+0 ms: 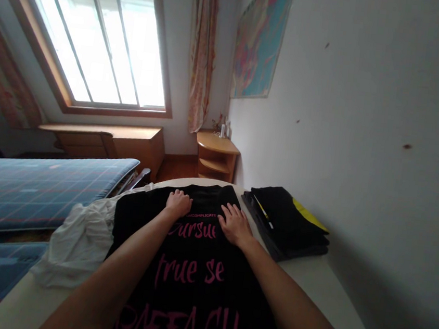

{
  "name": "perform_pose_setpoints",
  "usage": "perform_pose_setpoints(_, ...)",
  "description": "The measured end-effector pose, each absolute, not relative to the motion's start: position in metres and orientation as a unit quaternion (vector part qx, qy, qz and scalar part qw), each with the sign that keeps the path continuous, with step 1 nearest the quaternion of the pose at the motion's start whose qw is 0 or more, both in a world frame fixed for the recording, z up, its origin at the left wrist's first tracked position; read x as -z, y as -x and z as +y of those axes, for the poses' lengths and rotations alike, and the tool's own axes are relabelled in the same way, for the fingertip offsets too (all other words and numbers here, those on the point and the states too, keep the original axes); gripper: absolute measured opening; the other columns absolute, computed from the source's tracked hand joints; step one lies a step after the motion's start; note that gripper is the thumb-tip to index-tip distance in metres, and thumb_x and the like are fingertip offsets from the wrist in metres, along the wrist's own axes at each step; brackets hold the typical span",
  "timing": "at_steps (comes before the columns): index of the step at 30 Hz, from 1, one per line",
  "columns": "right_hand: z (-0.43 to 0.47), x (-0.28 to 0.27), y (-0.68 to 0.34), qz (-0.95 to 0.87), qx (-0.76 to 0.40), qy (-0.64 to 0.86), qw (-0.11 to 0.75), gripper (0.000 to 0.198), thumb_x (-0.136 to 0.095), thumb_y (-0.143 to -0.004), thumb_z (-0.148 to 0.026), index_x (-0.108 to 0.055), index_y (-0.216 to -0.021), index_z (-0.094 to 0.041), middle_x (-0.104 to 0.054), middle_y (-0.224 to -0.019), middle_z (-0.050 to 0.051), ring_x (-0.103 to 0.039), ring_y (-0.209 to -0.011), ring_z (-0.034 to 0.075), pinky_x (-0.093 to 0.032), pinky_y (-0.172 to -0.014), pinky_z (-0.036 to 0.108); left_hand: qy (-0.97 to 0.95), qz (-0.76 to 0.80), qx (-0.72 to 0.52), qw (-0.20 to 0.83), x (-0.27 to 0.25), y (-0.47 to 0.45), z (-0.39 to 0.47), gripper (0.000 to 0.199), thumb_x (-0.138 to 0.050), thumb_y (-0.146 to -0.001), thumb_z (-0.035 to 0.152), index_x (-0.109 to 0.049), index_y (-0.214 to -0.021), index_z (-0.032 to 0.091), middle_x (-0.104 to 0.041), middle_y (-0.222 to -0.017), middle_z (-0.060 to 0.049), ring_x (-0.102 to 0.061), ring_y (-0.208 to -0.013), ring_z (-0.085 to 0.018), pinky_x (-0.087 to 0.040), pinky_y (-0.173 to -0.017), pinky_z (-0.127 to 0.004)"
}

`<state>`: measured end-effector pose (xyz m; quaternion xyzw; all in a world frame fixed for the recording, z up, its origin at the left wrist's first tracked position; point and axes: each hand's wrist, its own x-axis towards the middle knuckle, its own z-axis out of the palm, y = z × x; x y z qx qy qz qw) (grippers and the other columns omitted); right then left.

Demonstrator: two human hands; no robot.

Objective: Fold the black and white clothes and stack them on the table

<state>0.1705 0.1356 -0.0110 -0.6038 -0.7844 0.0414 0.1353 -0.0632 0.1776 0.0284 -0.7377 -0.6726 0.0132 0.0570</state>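
Observation:
A black T-shirt (194,251) with pink lettering lies spread over the pale table in front of me. My left hand (179,203) is on its upper left part, fingers curled down into the cloth and their tips hidden. On the upper right part of the shirt rests my right hand (234,223), laid flat with its fingers apart. To the right sits a stack of folded dark clothes (288,221), the top one black with a yellow patch. A crumpled white cloth (81,241) lies along the shirt's left side.
The round-edged pale table (337,297) stands close to the white wall (368,96) on my right. A blue plaid mattress (44,188) is on the left. Beyond the table are a wooden corner shelf (218,142), a wooden desk (136,134) and a window (99,37).

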Motion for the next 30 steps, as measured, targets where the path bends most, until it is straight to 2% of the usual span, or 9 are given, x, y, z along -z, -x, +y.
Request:
perform_pose_setpoints(4, 0.135, 0.012, -0.170, -0.782, -0.042, 0.606, 0.138, 0.057, -0.034, -0.100, -0.045, -0.044, -0.150, -0.018, -0.037, -0.159, 0.010, -0.028, -0.147, 0.028, -0.016, -0.120, 0.045, 0.738, -0.672, -0.010, 0.050, -0.029, 0.064, 0.180, 0.047, -0.032, -0.100, 0.041, -0.066, -0.124, 0.020, -0.061, -0.128, -0.018, -0.053, -0.120, -0.035, -0.040, -0.097, -0.049)
perform_pose_setpoints(9, 0.139, 0.012, -0.171, -0.782, -0.052, 0.607, 0.133, 0.058, -0.034, -0.100, -0.047, -0.043, -0.150, -0.018, -0.035, -0.159, 0.009, -0.025, -0.149, 0.028, -0.016, -0.120, 0.044, 0.737, -0.675, -0.001, 0.042, -0.024, 0.064, 0.186, 0.047, -0.032, -0.100, 0.037, -0.064, -0.122, 0.012, -0.057, -0.134, -0.022, -0.051, -0.124, -0.036, -0.040, -0.099, -0.050)
perform_pose_setpoints(15, 0.144, 0.011, -0.171, -0.775, -0.063, 0.617, 0.123, 0.060, -0.032, -0.101, -0.048, -0.039, -0.152, -0.017, -0.031, -0.162, 0.008, -0.022, -0.150, 0.027, -0.015, -0.121, 0.045, 0.763, -0.645, 0.034, 0.026, -0.008, 0.065, 0.189, 0.047, -0.033, -0.100, 0.032, -0.049, -0.141, 0.017, -0.040, -0.155, -0.014, -0.044, -0.135, -0.031, -0.037, -0.107, -0.046)
perform_pose_setpoints(19, 0.144, 0.011, -0.171, -0.777, -0.064, 0.614, 0.123, 0.060, -0.033, -0.101, -0.048, -0.039, -0.152, -0.017, -0.030, -0.162, 0.008, -0.020, -0.150, 0.026, -0.014, -0.121, 0.045, 0.775, -0.628, 0.057, 0.036, -0.008, 0.073, 0.186, 0.040, -0.036, -0.097, 0.021, -0.057, -0.130, 0.019, -0.052, -0.144, -0.012, -0.052, -0.126, -0.026, -0.042, -0.103, -0.040)
perform_pose_setpoints(24, 0.141, 0.010, -0.170, -0.774, -0.066, 0.616, 0.128, 0.059, -0.033, -0.101, -0.047, -0.040, -0.152, -0.017, -0.031, -0.161, 0.008, -0.021, -0.150, 0.026, -0.014, -0.121, 0.045, 0.802, -0.593, 0.060, 0.045, -0.022, 0.080, 0.184, 0.026, -0.044, -0.095, 0.021, -0.065, -0.110, 0.023, -0.060, -0.127, -0.009, -0.052, -0.121, -0.026, -0.044, -0.100, -0.038)
perform_pose_setpoints(26, 0.141, 0.009, -0.170, -0.773, -0.070, 0.617, 0.131, 0.059, -0.033, -0.101, -0.047, -0.040, -0.152, -0.018, -0.031, -0.162, 0.008, -0.020, -0.150, 0.026, -0.014, -0.121, 0.046, 0.806, -0.587, 0.062, 0.045, -0.025, 0.080, 0.185, 0.024, -0.044, -0.096, 0.021, -0.065, -0.109, 0.024, -0.061, -0.124, -0.008, -0.053, -0.119, -0.024, -0.044, -0.099, -0.036)
perform_pose_setpoints(30, 0.140, 0.008, -0.170, -0.771, -0.073, 0.619, 0.132, 0.059, -0.033, -0.101, -0.047, -0.040, -0.152, -0.018, -0.031, -0.162, 0.007, -0.021, -0.150, 0.026, -0.014, -0.121, 0.045, 0.786, -0.612, 0.077, 0.047, -0.023, 0.073, 0.186, 0.029, -0.037, -0.100, 0.023, -0.060, -0.118, 0.023, -0.060, -0.125, -0.009, -0.054, -0.118, -0.023, -0.044, -0.099, -0.036)
